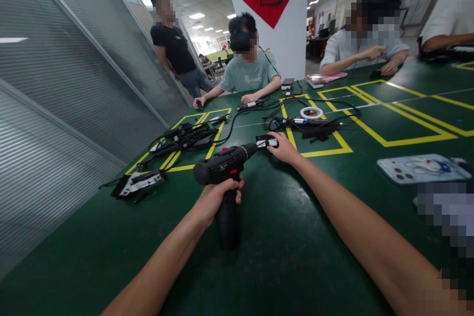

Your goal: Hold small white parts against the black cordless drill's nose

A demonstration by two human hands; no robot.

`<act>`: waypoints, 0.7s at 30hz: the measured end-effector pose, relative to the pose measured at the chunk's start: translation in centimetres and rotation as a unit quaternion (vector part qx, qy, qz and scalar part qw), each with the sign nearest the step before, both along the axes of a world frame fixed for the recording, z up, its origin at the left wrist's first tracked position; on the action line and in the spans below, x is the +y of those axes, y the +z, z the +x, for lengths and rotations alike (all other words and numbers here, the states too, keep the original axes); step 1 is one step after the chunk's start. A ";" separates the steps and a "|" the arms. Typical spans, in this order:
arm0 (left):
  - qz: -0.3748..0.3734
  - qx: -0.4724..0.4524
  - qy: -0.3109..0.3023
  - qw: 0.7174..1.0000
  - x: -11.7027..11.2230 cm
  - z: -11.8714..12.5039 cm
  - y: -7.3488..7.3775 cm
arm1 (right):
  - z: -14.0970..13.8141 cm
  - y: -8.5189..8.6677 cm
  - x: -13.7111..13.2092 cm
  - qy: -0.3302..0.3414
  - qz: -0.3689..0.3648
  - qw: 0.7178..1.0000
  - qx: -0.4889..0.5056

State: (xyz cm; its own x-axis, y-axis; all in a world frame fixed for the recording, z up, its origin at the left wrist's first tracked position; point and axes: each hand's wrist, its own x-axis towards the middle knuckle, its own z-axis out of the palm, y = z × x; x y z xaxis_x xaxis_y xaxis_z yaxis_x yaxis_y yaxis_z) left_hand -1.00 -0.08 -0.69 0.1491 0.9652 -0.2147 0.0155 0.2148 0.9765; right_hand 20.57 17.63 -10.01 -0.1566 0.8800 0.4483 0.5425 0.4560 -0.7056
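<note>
My left hand is wrapped round the grip of a black cordless drill with red buttons. The drill lies level in the air over the green table, its chuck pointing right and away from me. Just beyond the chuck, my right hand has its fingers closed on a small black piece with a white label. What kind of piece this is I cannot make out. The drill's tip is very near the piece's left end; whether they touch is not clear.
Tangled black cables lie on the left, near a black-and-white packet. Beyond my right hand are a pen-shaped tool and a white tape ring. A phone rests at right. A person in a headset sits opposite.
</note>
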 end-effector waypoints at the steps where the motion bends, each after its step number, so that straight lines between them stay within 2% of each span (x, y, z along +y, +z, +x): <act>1: 0.000 0.000 0.000 1.000 0.0 0.0 0.0 | 0.0 0.0 0.0 0.000 -0.001 1.000 0.000; 21: 0.002 -0.004 0.005 1.000 0.1 -0.1 -0.1 | -0.1 0.2 -0.2 -0.004 -0.002 1.000 -0.004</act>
State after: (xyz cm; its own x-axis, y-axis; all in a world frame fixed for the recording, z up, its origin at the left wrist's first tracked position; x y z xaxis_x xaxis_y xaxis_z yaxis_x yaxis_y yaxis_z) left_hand -1.06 0.01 -0.83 0.1403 0.9674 -0.2107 0.0061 0.2119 0.9773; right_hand 20.49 17.45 -9.84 -0.1530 0.8831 0.4434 0.5525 0.4485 -0.7026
